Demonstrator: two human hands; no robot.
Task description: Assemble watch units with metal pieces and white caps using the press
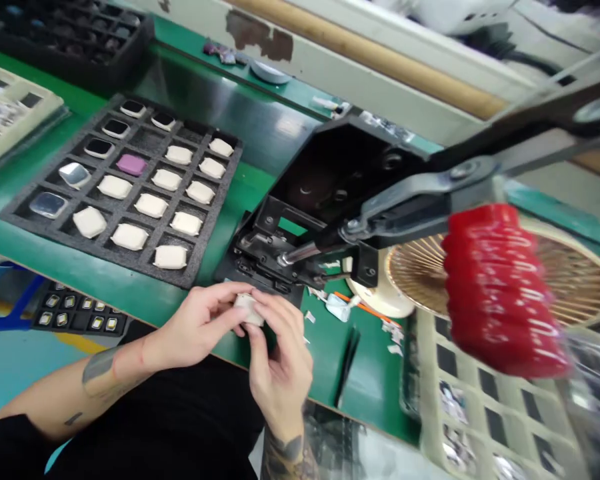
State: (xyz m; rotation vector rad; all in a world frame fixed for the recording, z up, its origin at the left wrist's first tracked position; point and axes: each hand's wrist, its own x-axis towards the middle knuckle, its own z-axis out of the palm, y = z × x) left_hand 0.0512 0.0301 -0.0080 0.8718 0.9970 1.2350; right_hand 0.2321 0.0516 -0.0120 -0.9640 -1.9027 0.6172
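Observation:
In front of the press, my left hand [200, 327] and my right hand [283, 350] meet around a small off-white smartwatch case [249, 308]. Fingers of both hands pinch it from either side and hide part of it. Just beyond them stands the black hand press [275, 250], with its jig close to my fingertips. To the left lies a dark foam tray [177, 275] with square compartments. It bears several off-white cases [129, 237], one purple case [131, 164], and several pieces with dark glassy faces [99, 147].
The press's red grip [500, 293] juts out at the right, over a round fan [420, 273]. Black tweezers [347, 367] and white scraps lie on the green bench. Pale compartment trays [480, 407] stand at the right, another tray [20, 133] at the far left.

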